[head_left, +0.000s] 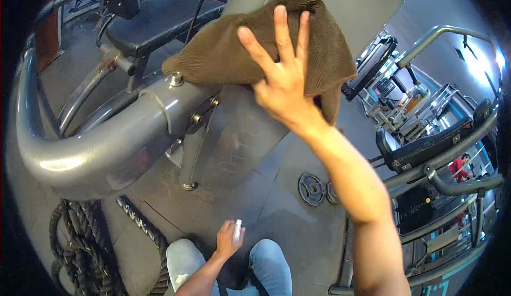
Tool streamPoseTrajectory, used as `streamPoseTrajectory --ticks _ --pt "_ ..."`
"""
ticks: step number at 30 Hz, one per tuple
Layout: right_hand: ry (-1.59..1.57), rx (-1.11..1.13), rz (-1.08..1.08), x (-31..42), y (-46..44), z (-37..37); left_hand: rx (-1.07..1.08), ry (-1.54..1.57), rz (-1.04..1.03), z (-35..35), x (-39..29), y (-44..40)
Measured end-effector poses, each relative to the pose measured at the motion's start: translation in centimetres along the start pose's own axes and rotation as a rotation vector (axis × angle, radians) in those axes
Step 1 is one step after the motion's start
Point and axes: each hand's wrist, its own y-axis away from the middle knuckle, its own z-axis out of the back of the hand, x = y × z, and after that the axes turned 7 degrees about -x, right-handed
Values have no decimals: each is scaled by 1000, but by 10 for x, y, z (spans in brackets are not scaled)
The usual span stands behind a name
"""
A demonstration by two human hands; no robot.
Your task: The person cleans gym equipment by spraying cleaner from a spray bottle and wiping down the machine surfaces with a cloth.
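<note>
A brown cloth [213, 56] lies draped over the top of a grey machine frame [112, 136]. My right hand [285, 77] rests on the cloth with several fingers spread, palm down. Low in the view, between my knees, my left hand [229, 240] has its fingers wrapped round a small white object [237, 230], whose lower part is hidden in the hand. A metal bolt [175, 79] sticks up from the frame beside the cloth's left corner.
Thick black ropes [82, 243] lie on the floor at the lower left. Weight plates [311, 188] are on the floor right of centre. A padded bench [159, 19] stands at the upper left, gym machines [426, 147] at the right. A person in red [459, 167] is far off.
</note>
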Motion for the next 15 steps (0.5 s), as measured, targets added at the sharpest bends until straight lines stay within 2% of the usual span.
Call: streamPoseTrajectory --ticks 1,2,3,4,5,6,7,10,13,15 --pt "-68 66 9 -10 -3 13 -50 20 -51 12 -14 -17" --pt "86 258 166 -31 -22 34 -92 39 -96 25 -32 -32" --pt "102 80 151 -42 -48 45 -130 59 -136 33 -44 -44" --pt "177 68 127 -63 -75 53 -152 45 -274 41 -52 -63" --pt "390 143 74 -76 -93 69 -179 76 -220 50 -69 -78" --pt "541 89 182 -79 -94 66 -164 50 -252 58 -77 -95" --pt "602 88 198 -78 -91 63 -173 25 -280 66 -89 -111" --pt "611 4 219 -81 -79 58 -238 8 -347 77 -111 -152" --pt "253 -196 273 -99 -74 41 -261 -24 -412 75 -114 -182" --pt "301 -243 235 -101 -70 39 -259 -52 -413 71 -111 -189"
